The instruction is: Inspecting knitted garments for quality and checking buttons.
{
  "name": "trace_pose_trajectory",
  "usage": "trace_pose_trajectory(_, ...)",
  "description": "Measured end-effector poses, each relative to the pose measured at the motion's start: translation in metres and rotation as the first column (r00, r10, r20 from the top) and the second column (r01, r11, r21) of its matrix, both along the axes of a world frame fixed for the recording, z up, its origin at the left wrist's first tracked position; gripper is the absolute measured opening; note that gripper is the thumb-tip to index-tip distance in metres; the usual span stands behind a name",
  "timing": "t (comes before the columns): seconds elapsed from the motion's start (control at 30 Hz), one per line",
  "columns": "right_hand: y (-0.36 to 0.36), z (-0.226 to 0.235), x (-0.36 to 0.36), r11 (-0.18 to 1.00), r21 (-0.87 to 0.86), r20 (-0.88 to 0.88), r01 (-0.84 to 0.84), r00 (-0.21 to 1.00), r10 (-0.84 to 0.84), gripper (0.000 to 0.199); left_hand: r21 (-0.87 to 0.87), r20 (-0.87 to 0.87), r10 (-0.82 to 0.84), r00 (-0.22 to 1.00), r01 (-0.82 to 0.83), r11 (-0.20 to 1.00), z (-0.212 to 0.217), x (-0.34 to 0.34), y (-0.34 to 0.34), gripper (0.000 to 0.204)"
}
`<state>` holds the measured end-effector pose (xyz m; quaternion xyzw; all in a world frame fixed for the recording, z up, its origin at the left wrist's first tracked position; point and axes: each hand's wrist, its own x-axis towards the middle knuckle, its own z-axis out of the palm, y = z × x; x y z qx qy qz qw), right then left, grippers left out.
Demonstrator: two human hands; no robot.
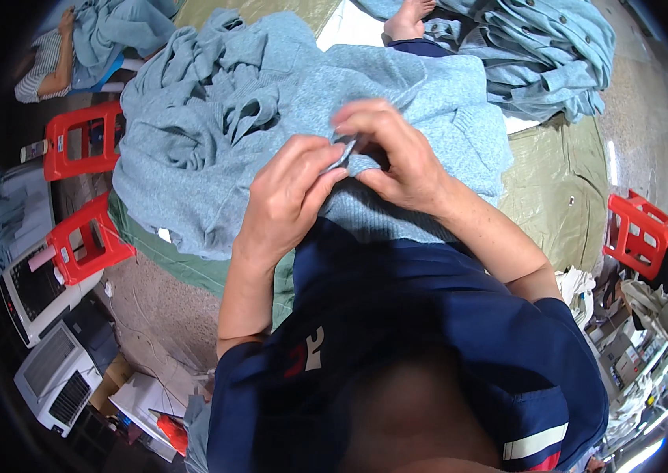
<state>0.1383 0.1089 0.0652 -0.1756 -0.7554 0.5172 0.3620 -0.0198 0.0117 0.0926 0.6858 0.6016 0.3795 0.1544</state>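
A: Item one, hands. What do you log?

B: I log the left hand (291, 189) curled narrow, fingertips pinching a small silvery metal tool (343, 152); I cannot tell what kind. The right hand (393, 154) is bent over it, fingers pinching a fold of the light blue knitted garment (216, 150) right at the tool's tip.

A: Item two, the garment's place?

B: Spread over the green sheet (555, 169), just beyond my dark blue shirt (429, 315), bunched toward the far left.

A: Surroundings?

B: Far right, a pile of blue button shirts (543, 47). Left, two red plastic stools (82, 236). Near left, white machines (54, 378) on the floor. Right, another red stool (640, 232). Far left, another person's arm (62, 63).
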Motion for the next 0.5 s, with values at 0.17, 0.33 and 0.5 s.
trace_pose_trajectory(0.17, 0.002, -0.015, 0.003, 0.999, 0.044, 0.032, -0.017, 0.999, 0.016, 0.026, 0.163, -0.106, -0.057, 0.993, 0.073, 0.984, -0.016, -0.001, 0.001, 0.027)
trace_pose_trajectory(0.33, 0.001, -0.018, 0.004, 0.977, -0.21, 0.132, 0.043, 0.991, -0.015, 0.021, 0.199, -0.072, -0.039, 0.997, 0.052, 0.979, -0.02, 0.003, 0.01, 0.024)
trace_pose_trajectory(0.5, 0.002, -0.019, 0.005, 0.964, -0.24, 0.223, 0.111, 0.973, -0.057, 0.026, 0.167, -0.04, -0.057, 0.998, 0.063, 0.984, -0.024, 0.002, 0.015, 0.021)
